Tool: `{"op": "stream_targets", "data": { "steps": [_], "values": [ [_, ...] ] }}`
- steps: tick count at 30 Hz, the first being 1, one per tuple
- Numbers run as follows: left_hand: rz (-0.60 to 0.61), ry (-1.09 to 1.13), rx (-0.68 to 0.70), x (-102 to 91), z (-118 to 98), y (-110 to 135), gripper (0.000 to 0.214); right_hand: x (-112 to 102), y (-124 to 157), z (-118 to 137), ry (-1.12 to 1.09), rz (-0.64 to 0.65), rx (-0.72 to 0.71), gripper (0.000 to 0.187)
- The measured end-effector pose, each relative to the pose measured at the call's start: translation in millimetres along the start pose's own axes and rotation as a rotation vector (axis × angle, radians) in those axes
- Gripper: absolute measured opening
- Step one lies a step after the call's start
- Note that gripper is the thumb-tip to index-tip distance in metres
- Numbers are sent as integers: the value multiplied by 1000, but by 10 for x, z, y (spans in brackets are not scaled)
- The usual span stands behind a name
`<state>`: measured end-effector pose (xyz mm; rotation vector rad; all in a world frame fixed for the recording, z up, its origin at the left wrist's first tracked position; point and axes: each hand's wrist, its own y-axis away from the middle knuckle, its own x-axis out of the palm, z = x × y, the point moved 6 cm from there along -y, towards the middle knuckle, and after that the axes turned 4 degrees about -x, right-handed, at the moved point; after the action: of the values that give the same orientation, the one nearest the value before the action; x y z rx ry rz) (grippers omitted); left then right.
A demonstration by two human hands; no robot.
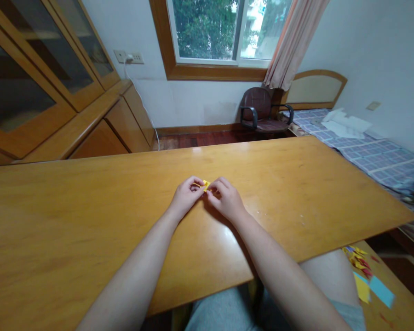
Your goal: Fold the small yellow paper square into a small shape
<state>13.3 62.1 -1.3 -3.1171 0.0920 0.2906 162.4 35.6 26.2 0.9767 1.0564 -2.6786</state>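
Note:
Both of my hands meet over the middle of a long wooden table. A small folded piece of yellow paper sits between them. My left hand has its fingers curled and pinches the paper's left side. From the right, my right hand pinches the same piece with curled fingers. Most of the paper is hidden by my fingertips. My forearms rest across the table's near edge.
Low at the right, a wooden surface holds scraps of coloured paper in yellow, blue and red. Behind the table stand a dark armchair, a bed with a checked cover, and glass-fronted cabinets at the left.

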Motion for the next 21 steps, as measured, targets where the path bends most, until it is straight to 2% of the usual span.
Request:
{"op": "stream_targets", "data": {
  "steps": [13, 21],
  "values": [
    [9, -21, 15, -15, -4, 0, 21, 7, 0, -18, 19, -7, 25, 12],
    [31, 71, -23, 21, 1, 20, 29, -10, 6, -27, 47, -11, 17, 14]
  ]
}}
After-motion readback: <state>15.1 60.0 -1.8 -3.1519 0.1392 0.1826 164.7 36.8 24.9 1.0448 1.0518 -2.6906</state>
